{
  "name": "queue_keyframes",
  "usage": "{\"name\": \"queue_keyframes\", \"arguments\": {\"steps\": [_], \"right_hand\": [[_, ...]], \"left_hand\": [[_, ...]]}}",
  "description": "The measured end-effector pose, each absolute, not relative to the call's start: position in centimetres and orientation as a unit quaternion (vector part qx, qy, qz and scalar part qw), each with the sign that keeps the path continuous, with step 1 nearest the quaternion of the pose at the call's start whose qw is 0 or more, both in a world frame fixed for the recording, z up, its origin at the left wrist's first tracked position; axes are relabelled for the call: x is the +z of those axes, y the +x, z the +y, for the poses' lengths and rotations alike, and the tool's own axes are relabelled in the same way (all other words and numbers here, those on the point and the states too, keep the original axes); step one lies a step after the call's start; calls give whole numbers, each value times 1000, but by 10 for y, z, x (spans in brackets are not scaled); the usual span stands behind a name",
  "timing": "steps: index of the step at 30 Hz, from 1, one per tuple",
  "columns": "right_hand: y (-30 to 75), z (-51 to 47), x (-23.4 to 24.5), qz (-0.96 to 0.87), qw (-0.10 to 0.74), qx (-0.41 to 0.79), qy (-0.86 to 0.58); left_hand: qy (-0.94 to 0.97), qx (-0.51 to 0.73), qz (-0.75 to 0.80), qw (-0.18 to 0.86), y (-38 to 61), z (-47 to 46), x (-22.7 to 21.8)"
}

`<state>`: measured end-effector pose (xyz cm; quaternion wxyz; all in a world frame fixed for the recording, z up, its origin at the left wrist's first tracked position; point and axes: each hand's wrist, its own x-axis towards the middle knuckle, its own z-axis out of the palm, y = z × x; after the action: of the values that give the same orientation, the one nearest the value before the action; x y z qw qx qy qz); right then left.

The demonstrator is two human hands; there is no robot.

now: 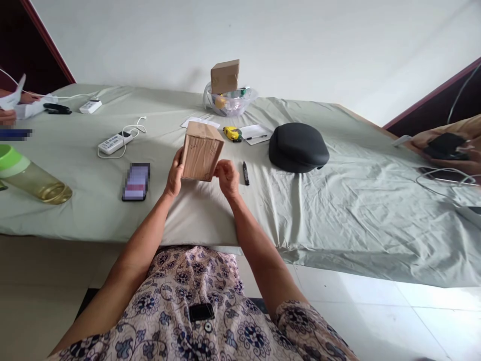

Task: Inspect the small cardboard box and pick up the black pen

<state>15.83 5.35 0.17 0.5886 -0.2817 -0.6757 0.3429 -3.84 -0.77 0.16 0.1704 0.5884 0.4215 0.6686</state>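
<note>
A brown cardboard box is tilted above the table in front of me, with pen marks along its edges. My left hand grips its left side, fingers wrapped behind it. At the box's lower right edge, my right hand is closed, the fingers curled and pressed together. What those fingers hold, if anything, is hidden. A black marker lies just to the right of that hand. Behind the box are a yellow tape measure and white paper with a pen on it.
A clear plastic basket at the back holds a second box. To the right sits a black case. Leftward lie a phone, a power strip and a green-lidded bottle. Other people's hands show at both sides.
</note>
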Motion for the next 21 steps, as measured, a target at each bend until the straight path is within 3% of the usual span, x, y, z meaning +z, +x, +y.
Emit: {"name": "queue_keyframes", "arguments": {"steps": [11,17,21], "right_hand": [[174,53,14,-621,658,266,-332],[170,52,6,-640,645,179,-377],[163,48,8,-654,645,131,-374]], "left_hand": [[664,595,440,108,-28,-19,-2],[709,566,420,-17,-16,-18,-5],[673,579,461,-8,-10,-16,-8]]}}
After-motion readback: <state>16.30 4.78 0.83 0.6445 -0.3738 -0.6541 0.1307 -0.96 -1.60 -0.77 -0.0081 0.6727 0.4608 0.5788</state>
